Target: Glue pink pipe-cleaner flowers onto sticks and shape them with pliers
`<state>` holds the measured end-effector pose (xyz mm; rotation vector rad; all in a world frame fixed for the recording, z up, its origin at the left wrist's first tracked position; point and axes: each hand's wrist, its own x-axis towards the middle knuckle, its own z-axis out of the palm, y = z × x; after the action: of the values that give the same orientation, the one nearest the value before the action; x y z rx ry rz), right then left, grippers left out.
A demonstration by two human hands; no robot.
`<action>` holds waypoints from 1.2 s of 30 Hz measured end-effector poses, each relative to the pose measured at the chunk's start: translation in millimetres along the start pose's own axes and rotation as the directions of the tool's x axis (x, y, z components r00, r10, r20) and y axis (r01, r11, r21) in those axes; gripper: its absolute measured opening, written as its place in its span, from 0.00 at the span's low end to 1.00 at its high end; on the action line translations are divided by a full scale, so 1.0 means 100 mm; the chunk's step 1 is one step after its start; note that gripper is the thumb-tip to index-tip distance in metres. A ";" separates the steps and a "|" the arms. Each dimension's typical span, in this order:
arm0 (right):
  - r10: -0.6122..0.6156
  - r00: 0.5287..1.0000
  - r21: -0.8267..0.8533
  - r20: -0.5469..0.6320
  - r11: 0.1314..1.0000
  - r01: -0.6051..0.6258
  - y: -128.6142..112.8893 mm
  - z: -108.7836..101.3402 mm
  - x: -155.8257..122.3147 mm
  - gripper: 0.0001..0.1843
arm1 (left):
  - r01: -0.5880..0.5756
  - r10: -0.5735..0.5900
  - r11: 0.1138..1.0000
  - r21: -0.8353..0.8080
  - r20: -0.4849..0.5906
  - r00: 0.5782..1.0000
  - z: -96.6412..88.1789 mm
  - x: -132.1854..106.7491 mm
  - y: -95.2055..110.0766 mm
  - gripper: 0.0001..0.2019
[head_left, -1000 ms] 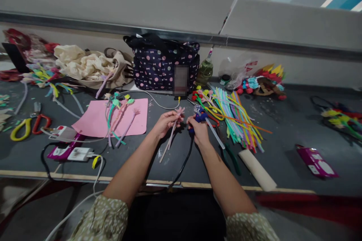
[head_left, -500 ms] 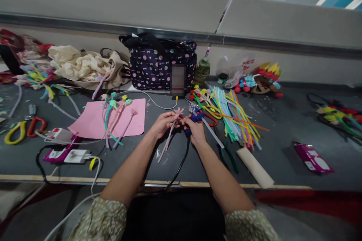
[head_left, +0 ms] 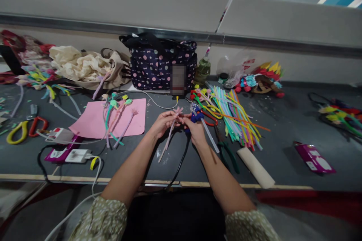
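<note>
In front of me, my left hand [head_left: 164,123] is closed in a pinch on a pink pipe cleaner flower [head_left: 178,111]. Its pale stems [head_left: 167,141] hang below the fingers. Close beside it, my right hand [head_left: 195,130] is closed round a blue glue gun [head_left: 196,114], whose handle is mostly hidden by the fingers. The right fingertips meet the flower's base. A clear glue stick [head_left: 209,135] juts from the gun's back end, down to the right.
Pink paper [head_left: 93,115] with finished pipe cleaner flowers lies left. Bundled pipe cleaners [head_left: 237,116], pliers [head_left: 228,154] and a cardboard-coloured roll [head_left: 256,167] are right. A dotted bag [head_left: 152,67] stands behind. Scissors [head_left: 26,128] and a power strip [head_left: 63,153] sit far left. The gun's cord [head_left: 181,167] runs to the table's front edge.
The glue gun has turned slightly, its glue stick's free end swinging down and to the left. Both hands stay together at the flower with little movement.
</note>
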<state>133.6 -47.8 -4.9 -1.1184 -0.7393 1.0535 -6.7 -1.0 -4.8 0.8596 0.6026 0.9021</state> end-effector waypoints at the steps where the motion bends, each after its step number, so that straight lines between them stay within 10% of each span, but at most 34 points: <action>1: -0.012 1.000 -0.011 0.002 1.000 0.012 0.00 0.00 0.00 0.11 | -0.003 0.003 1.000 -0.003 -0.001 1.000 0.00 0.00 0.00 0.12; 21: -0.037 0.997 0.062 -0.061 0.997 0.041 -0.11 -0.07 0.01 0.21 | -0.006 0.009 1.000 0.017 -0.159 0.987 -0.06 0.05 -0.02 0.13; 36: -0.120 0.990 0.040 -0.074 0.992 0.123 -0.20 -0.12 0.03 0.20 | 0.167 -0.163 0.983 0.075 -0.055 0.985 0.00 -0.01 0.02 0.11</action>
<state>151.6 -50.9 10.4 -1.0542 -0.7143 0.9188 -8.1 -1.5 -2.7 0.8479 0.7453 0.7543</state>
